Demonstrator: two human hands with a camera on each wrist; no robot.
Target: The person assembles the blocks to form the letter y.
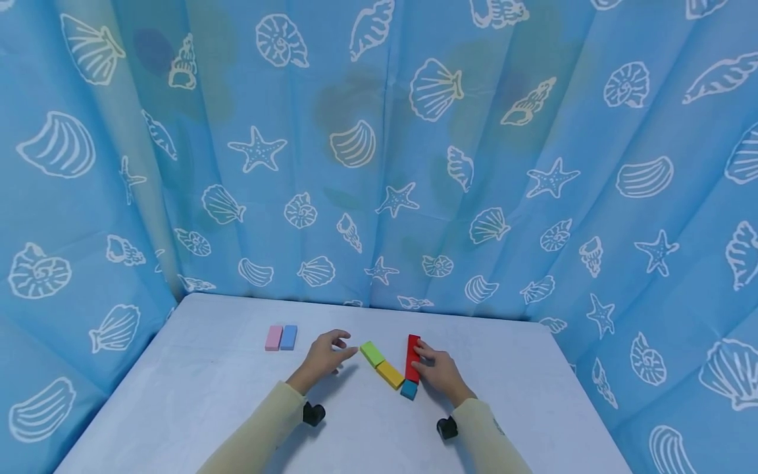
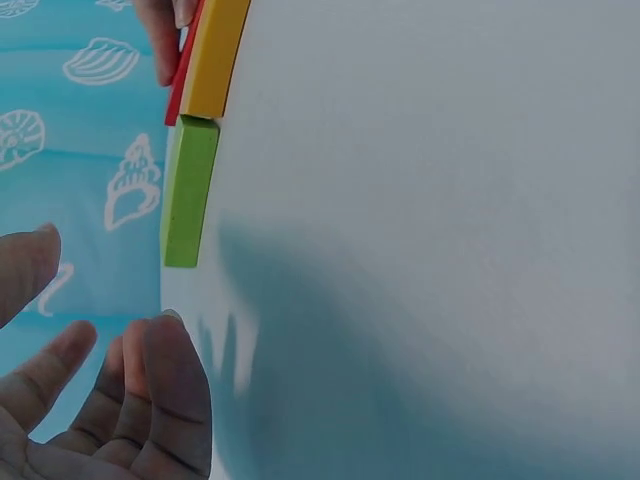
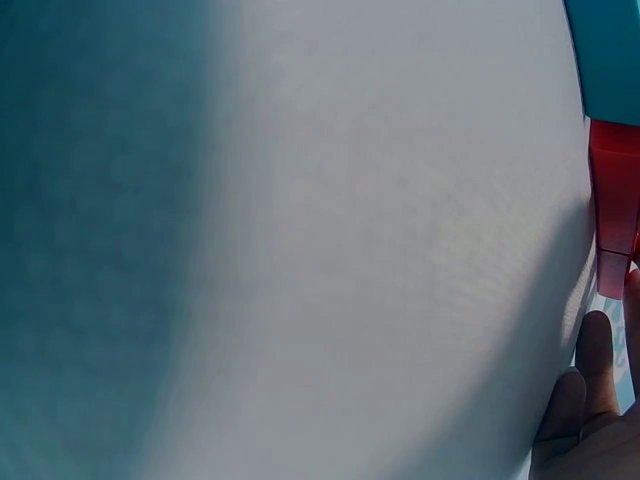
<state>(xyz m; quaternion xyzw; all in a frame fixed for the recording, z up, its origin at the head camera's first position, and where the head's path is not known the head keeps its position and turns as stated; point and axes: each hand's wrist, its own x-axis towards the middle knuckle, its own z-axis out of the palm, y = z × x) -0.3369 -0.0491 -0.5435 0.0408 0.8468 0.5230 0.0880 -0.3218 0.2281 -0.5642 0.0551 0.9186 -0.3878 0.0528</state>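
A green block (image 1: pixel 372 354) and a yellow block (image 1: pixel 389 374) lie end to end in a slant. The yellow one's near end comes close to a small teal block (image 1: pixel 408 390). From the teal block, two red blocks (image 3: pixel 617 190) run away in a straight line, with a seam between them. My right hand (image 1: pixel 441 374) holds the red piece (image 1: pixel 412 355) with thumb and finger; the exact contact is partly hidden. Left of the green block, my left hand (image 1: pixel 324 359) hovers with fingers loosely bent, holding nothing.
A pink block (image 1: pixel 274 338) and a blue block (image 1: pixel 288 337) lie side by side at the back left of the white table (image 1: pixel 177 395). A blue shell-print curtain (image 1: pixel 379 164) hangs behind the table. Black wrist devices (image 1: pixel 314 414) are worn on both wrists.
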